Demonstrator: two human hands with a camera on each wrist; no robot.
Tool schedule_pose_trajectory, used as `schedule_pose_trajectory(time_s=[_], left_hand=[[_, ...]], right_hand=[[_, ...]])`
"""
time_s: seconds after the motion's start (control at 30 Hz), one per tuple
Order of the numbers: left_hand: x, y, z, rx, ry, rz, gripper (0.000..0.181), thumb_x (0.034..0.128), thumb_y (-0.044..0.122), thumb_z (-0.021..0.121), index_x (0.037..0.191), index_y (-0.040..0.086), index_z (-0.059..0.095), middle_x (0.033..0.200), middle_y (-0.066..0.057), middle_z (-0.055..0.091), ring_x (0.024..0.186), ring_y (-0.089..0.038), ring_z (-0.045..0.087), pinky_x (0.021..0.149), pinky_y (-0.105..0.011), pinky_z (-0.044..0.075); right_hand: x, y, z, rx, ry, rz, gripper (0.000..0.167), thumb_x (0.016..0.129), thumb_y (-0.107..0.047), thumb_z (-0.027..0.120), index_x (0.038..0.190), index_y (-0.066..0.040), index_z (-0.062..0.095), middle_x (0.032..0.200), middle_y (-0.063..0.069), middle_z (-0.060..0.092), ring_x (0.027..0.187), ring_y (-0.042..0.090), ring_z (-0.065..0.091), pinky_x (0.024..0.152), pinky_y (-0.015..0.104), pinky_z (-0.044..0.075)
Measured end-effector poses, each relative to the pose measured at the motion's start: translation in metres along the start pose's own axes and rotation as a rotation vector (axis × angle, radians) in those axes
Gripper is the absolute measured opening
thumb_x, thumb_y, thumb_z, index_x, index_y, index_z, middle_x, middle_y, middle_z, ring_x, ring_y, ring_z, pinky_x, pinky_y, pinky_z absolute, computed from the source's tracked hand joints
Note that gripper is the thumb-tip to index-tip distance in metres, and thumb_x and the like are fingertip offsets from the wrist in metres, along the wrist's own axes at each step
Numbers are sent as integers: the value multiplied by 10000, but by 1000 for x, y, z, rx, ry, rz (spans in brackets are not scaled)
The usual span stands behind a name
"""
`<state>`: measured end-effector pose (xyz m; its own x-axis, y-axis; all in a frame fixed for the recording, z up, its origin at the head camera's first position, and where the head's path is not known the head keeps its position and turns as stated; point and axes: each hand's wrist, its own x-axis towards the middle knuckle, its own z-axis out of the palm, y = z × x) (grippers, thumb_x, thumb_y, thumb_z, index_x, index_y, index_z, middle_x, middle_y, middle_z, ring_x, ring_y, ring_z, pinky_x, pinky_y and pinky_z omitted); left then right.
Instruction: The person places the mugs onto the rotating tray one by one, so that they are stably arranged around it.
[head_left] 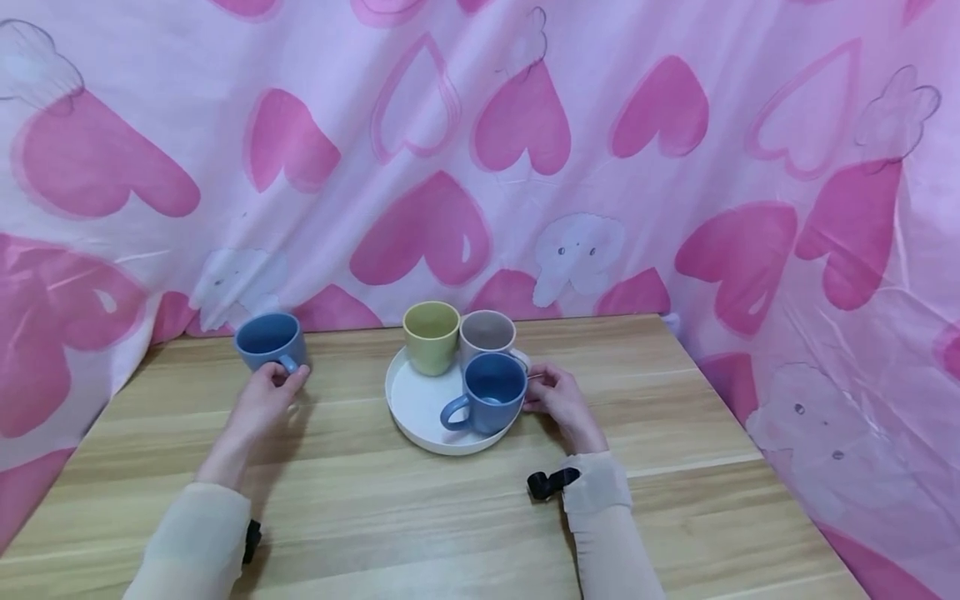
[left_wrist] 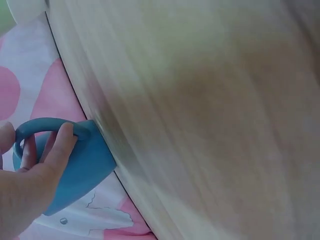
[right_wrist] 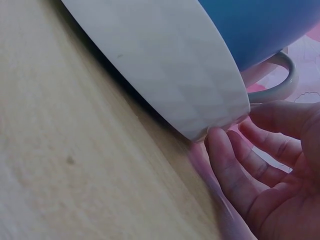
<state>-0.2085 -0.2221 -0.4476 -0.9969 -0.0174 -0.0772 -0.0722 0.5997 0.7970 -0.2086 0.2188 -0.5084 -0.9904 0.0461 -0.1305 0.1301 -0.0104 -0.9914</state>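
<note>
At the table's back left is a blue mug [head_left: 268, 340], its handle toward me. My left hand [head_left: 264, 398] grips that handle; in the left wrist view the fingers [left_wrist: 59, 150] go through and around its loop. A round white tray [head_left: 420, 421] sits mid-table, carrying a green cup [head_left: 431, 337], a greyish mug [head_left: 487, 332] and a second blue mug [head_left: 495, 392] in front, handle to the left. My right hand [head_left: 561, 404] holds the tray's right side, with fingertips [right_wrist: 220, 142] at the rim and low on the wall. The blue mug partly covers the greyish one.
The wooden table [head_left: 360, 508] ends at the back against a pink heart-patterned cloth [head_left: 420, 225], which also hangs along both sides. A black wrist camera [head_left: 551, 483] sticks out from the right sleeve.
</note>
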Motion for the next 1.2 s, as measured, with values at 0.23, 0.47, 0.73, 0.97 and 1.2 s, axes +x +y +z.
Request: schedule_pose_trajectory(time_s=[0.23, 0.47, 0.73, 0.97, 1.2], left_hand=[[1, 9, -2, 11, -7, -93, 475, 1023, 397, 452, 1071, -62, 565, 998, -215, 622, 885, -285, 550, 702, -324, 443], [1, 9, -2, 34, 70, -93, 339, 1000, 280, 448, 932, -30, 568, 867, -133, 595, 832, -278, 528, 664, -323, 416], [-3, 6, -13, 71, 8, -87, 480, 1042, 404, 394, 932, -39, 545, 955, -211, 628, 855, -280, 578, 647, -314, 433], [-6, 4, -20, 185, 24, -7, 415, 1053, 303, 355, 804, 3, 496, 694, -80, 478, 639, -237, 464, 538, -335, 382], [-7, -5, -27, 198, 32, 21, 458, 1056, 350, 373, 840, -21, 532, 693, -78, 466, 666, -253, 455, 549, -329, 359]], right_hand=[[-2, -7, -1, -6, -27, 20, 241, 926, 69, 572, 1167, 62, 565, 948, 138, 614, 766, 204, 634, 711, 355, 585], [0, -4, -3, -14, -5, 11, 234, 921, 51, 587, 1155, 36, 583, 961, 149, 611, 777, 214, 626, 696, 348, 587], [0, -2, -2, -9, 0, 14, 226, 921, 35, 601, 1146, 26, 594, 961, 155, 615, 771, 217, 629, 690, 346, 588], [-2, -2, 2, 31, -11, -5, 237, 906, 65, 590, 1142, 65, 573, 921, 145, 619, 734, 202, 631, 668, 340, 587], [-1, -2, -1, -5, 7, 10, 202, 928, 27, 600, 1130, 22, 603, 955, 153, 627, 764, 218, 631, 684, 349, 588]])
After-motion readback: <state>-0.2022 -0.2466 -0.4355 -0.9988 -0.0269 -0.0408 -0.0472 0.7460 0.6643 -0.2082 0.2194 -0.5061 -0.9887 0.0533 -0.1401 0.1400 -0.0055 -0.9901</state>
